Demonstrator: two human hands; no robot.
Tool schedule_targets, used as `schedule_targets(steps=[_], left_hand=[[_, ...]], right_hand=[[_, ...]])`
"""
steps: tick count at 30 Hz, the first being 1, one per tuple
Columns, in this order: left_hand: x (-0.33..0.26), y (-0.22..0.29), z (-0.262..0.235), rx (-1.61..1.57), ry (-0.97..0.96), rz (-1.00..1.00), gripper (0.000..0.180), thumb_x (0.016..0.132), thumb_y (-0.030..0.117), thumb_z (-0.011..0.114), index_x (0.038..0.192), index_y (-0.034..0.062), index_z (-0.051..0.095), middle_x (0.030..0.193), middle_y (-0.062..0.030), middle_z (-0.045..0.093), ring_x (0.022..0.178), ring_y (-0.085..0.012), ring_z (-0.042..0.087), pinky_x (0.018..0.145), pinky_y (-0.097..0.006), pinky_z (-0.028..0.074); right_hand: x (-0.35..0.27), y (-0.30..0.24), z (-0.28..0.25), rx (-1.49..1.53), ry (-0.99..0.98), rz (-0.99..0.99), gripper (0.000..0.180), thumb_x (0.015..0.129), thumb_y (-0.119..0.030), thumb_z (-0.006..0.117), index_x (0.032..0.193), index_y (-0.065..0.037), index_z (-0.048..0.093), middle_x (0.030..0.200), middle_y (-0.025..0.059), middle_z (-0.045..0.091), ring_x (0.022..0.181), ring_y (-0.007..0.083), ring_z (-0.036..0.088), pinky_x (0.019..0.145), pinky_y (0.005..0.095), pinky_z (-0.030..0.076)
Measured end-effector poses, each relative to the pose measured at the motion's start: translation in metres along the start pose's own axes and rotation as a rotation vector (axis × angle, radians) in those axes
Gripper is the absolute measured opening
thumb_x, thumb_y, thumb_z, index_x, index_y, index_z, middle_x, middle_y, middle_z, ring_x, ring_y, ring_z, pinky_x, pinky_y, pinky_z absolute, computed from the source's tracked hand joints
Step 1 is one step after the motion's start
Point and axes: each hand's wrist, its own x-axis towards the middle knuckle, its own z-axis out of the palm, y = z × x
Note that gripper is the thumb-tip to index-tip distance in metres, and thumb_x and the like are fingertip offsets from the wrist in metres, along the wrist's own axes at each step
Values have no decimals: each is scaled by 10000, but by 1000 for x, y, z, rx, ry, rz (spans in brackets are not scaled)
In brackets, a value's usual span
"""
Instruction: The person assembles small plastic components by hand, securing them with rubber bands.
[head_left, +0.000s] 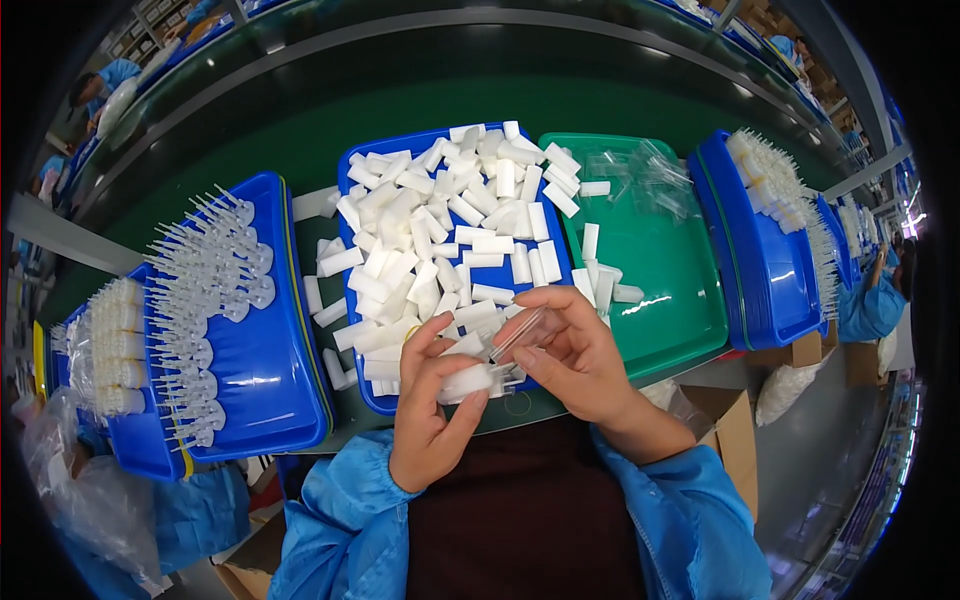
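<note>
My left hand point(432, 415) is closed, with thumb and fingers around a white foam-like block point(466, 383). Close beside it, my right hand point(575, 355) pinches a clear plastic sleeve point(522, 336) between thumb and fingers. More clear plastic shows at the right end of the block; I cannot tell whether it is part of the same sleeve. Both hands are over the near edge of a blue tray point(350, 205), which is heaped with similar white blocks point(425, 215).
A green tray point(665, 315) on the right holds clear plastic pieces point(655, 175) and several white blocks. At left, a blue tray point(255, 385) carries clear syringe-like parts point(190, 300). Stacked blue trays point(785, 290) stand far right. An open carton point(735, 440) sits below the bench.
</note>
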Motion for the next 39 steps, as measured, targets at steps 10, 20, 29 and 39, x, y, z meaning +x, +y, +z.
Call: schedule_targets(steps=[10, 20, 29, 39], left_hand=[[2, -2, -1, 48, 15, 23, 267, 827, 51, 625, 1084, 47, 551, 1399, -182, 329, 1102, -310, 455, 953, -403, 378], [3, 0, -1, 103, 87, 25, 197, 846, 73, 612, 1030, 45, 547, 1379, -183, 353, 1076, -309, 478, 930, -393, 396], [5, -4, -2, 107, 64, 62, 156, 871, 83, 584, 1019, 55, 545, 1361, -191, 358, 1046, -295, 474, 911, -376, 400], [2, -1, 1, 162, -39, 47, 252, 861, 88, 600, 1082, 35, 492, 1401, -234, 255, 1069, -328, 451, 929, -400, 386]], right_hand=[[-7, 7, 8, -12, 68, 29, 314, 897, -10, 566, 1189, 0, 451, 1064, 150, 603, 981, 183, 605, 876, 316, 486], [-9, 21, 3, 226, 21, 16, 203, 918, -14, 547, 1113, 13, 499, 1072, 132, 619, 999, 195, 623, 886, 312, 499], [-15, 20, 13, 76, 90, -122, 222, 891, 29, 569, 1100, 34, 494, 1116, 174, 603, 1016, 219, 627, 885, 332, 511], [-11, -5, -14, -386, 13, 12, 197, 845, -12, 647, 1034, 16, 598, 1034, 129, 657, 940, 179, 642, 826, 291, 499]])
